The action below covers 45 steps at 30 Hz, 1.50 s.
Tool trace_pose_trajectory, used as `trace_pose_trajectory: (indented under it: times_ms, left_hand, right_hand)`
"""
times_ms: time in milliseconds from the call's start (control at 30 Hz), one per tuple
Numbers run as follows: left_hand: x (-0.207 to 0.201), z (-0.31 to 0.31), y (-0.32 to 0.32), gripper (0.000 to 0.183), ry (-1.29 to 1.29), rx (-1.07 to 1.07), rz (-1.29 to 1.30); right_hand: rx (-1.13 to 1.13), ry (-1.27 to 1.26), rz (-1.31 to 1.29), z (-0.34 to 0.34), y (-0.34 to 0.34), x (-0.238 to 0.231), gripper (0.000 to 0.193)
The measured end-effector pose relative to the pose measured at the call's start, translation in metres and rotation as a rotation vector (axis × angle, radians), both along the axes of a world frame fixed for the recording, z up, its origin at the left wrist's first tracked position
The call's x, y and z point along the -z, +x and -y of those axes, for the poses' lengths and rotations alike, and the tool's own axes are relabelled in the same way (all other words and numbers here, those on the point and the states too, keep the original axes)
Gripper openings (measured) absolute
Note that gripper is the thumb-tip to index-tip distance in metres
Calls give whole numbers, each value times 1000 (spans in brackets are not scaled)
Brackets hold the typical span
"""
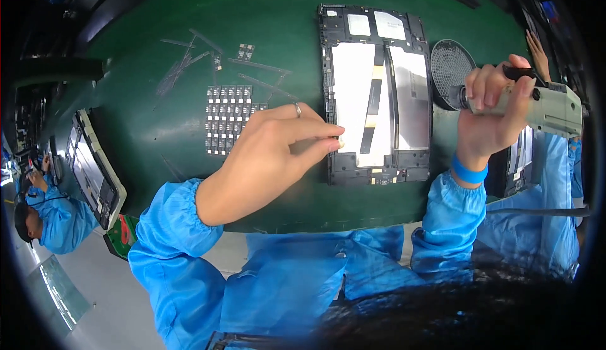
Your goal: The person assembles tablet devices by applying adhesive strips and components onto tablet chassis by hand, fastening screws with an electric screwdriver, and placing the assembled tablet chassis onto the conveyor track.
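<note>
My left hand (265, 151) reaches over the left edge of an opened tablet (410, 157), thumb and forefinger pinched together. A tiny pale piece shows at the fingertips, too small to name. The tablet lies on the table with its inside up: silver battery panels (353, 84), a dark ribbon cable (374, 107) and a black frame. My right hand (495, 110) is wrapped round a pale electric screwdriver (552, 111), held level with its tip end to the left. That end is beside a round, black-rimmed dish (451, 66) with a grey, dotted inside.
A sheet of small dark parts (221, 119) lies left of the tablet, partly behind my left hand. Clear strips (177, 69) are scattered beyond it. Another tablet (95, 167) stands tilted at the table's left edge. Co-workers in blue (60, 217) are at both sides.
</note>
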State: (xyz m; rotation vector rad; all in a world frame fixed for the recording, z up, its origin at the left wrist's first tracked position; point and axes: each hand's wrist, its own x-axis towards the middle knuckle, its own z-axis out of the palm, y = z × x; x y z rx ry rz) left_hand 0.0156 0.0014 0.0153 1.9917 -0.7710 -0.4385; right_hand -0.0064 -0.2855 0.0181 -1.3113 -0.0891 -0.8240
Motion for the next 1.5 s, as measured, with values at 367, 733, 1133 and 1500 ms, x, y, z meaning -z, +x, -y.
trace_pose_trajectory:
  times_ms: [367, 733, 1133, 1500]
  left_hand:
    - [4, -6, 12, 20, 17, -13, -288]
    - [19, -12, 19, 30, -105, -12, -667]
    - [27, -11, 15, 30, -171, -26, -605]
    - [36, -10, 11, 38, -242, -107, -560]
  right_hand:
    - [-154, 66, 2, -24, -3, -12, 41]
    - [-527, 20, -53, -118, -5, 0, 29]
    - [-442, -111, -185, -123, -6, 13, 24]
    - [-331, -210, -231, -126, -6, 10, 21]
